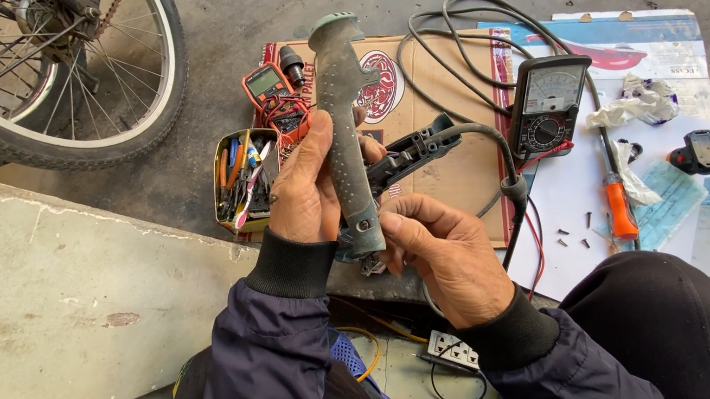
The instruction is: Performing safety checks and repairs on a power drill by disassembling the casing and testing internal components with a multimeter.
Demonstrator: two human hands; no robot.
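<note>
My left hand (pixel 305 188) grips a long grey dimpled plastic handle shell (pixel 342 107), held upright over the cardboard. My right hand (pixel 443 252) holds the shell's lower end, fingers curled around its base and some small metal parts. Behind the shell lies a black handle half (pixel 412 152) with a black cable (pixel 499 159) running from it.
A flattened cardboard sheet (pixel 455 175) lies on the concrete floor. On and around it lie an orange multimeter (pixel 270 86), a black analog meter (pixel 547 105), a tin of small tools (pixel 244 180), orange screwdrivers (pixel 621 207), loose screws (pixel 574 237) and a white socket (pixel 451 350). A bicycle wheel (pixel 46 77) stands top left.
</note>
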